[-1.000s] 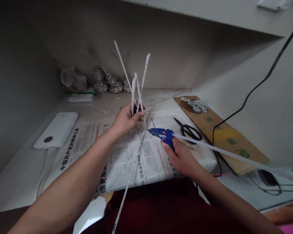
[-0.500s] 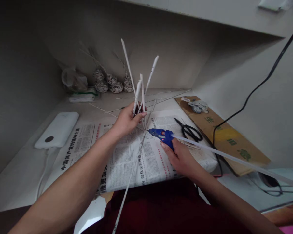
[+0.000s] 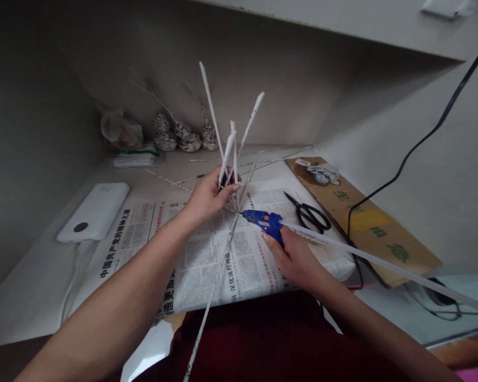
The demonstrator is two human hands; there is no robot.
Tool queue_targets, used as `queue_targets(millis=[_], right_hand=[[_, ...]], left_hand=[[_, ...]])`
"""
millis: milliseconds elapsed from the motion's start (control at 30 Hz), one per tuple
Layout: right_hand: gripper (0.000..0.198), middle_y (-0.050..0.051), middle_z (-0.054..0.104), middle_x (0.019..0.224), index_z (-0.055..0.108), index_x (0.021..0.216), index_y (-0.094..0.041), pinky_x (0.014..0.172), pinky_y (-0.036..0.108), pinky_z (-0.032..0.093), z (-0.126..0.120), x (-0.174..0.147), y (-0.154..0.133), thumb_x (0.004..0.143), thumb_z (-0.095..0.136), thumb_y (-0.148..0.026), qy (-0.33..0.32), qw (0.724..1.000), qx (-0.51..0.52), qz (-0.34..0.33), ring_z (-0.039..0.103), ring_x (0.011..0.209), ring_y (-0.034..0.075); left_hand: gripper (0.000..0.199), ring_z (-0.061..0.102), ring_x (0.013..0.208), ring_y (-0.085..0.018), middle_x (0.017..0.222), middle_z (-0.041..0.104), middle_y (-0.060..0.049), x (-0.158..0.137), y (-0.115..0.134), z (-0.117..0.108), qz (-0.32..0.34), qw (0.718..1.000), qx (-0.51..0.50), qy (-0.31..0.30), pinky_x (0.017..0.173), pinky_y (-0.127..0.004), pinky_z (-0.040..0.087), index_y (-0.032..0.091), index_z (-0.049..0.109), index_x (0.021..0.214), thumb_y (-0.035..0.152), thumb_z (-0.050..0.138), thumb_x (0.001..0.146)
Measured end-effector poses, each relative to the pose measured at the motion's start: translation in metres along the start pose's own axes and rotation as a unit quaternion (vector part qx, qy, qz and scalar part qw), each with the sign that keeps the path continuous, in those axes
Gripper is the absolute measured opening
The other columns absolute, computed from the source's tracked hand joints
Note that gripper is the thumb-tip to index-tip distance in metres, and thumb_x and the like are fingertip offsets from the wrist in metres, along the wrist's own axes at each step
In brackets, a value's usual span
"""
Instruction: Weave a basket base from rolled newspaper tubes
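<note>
Three gourd-shaped bodies woven from grey-and-white paper strands (image 3: 189,142) stood at the back of a pale tabletop (image 3: 32,289), near the grey wall (image 3: 263,114) of a shadowed recess. To their left sat a cloudy plastic bag (image 3: 121,130) and a flat white packet with a green stripe (image 3: 135,155). Farther forward on that side lay a white rounded power bank (image 3: 93,212) with a dark round spot and a white cable (image 3: 69,286). Printed newspaper (image 3: 249,273) covered the middle of the surface, and thin paper rods (image 3: 169,179) were scattered behind it. On the right, black-handled scissors (image 3: 310,215) rested beside a long brown cardboard piece (image 3: 382,239), which carried a crumpled, clear-and-grey wad (image 3: 324,173). A black cord (image 3: 418,140) hung down across the right wall.

Between the two hands, slim white rolled-paper sticks (image 3: 231,154) rose and fanned apart. The left hand (image 3: 211,197) was closed around their lower part, thumb toward the right. The right hand (image 3: 295,257) gripped a blue glue gun (image 3: 265,220), its small red light (image 3: 265,228) lit and a long translucent glue stick (image 3: 362,249) trailing from its rear. The nozzle pointed left at the base of the sticks, just below the left hand; whether it touched them could not be told. From that base a long speckled paper strand (image 3: 210,305) ran toward the person's dark red clothing (image 3: 247,339).
</note>
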State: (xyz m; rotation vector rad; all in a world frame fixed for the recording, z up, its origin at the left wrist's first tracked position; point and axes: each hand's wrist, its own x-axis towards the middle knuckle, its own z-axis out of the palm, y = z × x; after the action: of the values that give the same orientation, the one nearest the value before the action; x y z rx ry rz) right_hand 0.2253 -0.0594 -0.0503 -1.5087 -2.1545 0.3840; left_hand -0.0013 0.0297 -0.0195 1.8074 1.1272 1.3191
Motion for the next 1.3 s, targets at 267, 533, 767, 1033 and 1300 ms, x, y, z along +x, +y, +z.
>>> queue_targets(millis=[267,533,767,1033,1300], right_hand=[[0.028,0.010,0.065,0.078,0.057,0.101,-0.019,0.062,0.035,0.042,0.000,-0.001,0.000,0.095,0.041,-0.041,0.007,1.000,0.006,-0.007,0.061,0.074,0.024],[0.030,0.011,0.064,0.078,0.058,0.099,-0.016,0.064,0.035,0.041,-0.002,-0.002,-0.001,0.094,0.041,-0.041,0.005,1.000,0.015,0.001,0.059,0.073,0.024],[0.027,0.009,0.064,0.075,0.059,0.102,-0.017,0.062,0.034,0.040,-0.002,-0.002,-0.001,0.094,0.043,-0.038,0.013,1.000,0.023,-0.001,0.059,0.071,0.023],[0.029,0.008,0.062,0.074,0.058,0.103,-0.018,0.061,0.034,0.039,-0.001,-0.004,0.001,0.094,0.042,-0.041,0.010,1.000,0.012,0.002,0.058,0.070,0.023],[0.024,0.008,0.063,0.075,0.058,0.095,-0.019,0.060,0.033,0.041,-0.002,-0.004,0.001,0.094,0.043,-0.039,0.017,1.000,0.024,-0.011,0.059,0.070,0.021]], left_hand=[[0.019,0.066,0.079,-0.017,0.080,0.067,-0.003,0.003,0.015,-0.005,-0.001,0.995,-0.043,0.090,0.075,-0.030,0.052,0.015,0.061,0.085,0.029,0.070,0.076],[0.022,0.069,0.085,-0.021,0.082,0.072,-0.005,0.006,0.020,-0.014,-0.037,0.992,-0.044,0.111,0.084,-0.036,0.052,0.016,0.066,0.093,0.029,0.068,0.076],[0.033,0.064,0.075,-0.017,0.085,0.069,-0.006,0.007,0.011,-0.018,-0.174,0.979,-0.079,0.075,0.069,-0.032,0.056,0.015,0.067,0.110,0.020,0.061,0.078],[0.026,0.067,0.080,-0.016,0.093,0.069,-0.007,0.003,0.013,-0.017,-0.188,0.971,-0.147,0.026,0.078,-0.036,0.060,0.015,0.069,0.100,0.011,0.065,0.074],[0.037,0.066,0.076,-0.018,0.091,0.071,-0.008,0.002,0.016,-0.011,-0.159,0.976,-0.144,0.037,0.059,-0.030,0.061,0.015,0.073,0.102,0.022,0.079,0.066]])
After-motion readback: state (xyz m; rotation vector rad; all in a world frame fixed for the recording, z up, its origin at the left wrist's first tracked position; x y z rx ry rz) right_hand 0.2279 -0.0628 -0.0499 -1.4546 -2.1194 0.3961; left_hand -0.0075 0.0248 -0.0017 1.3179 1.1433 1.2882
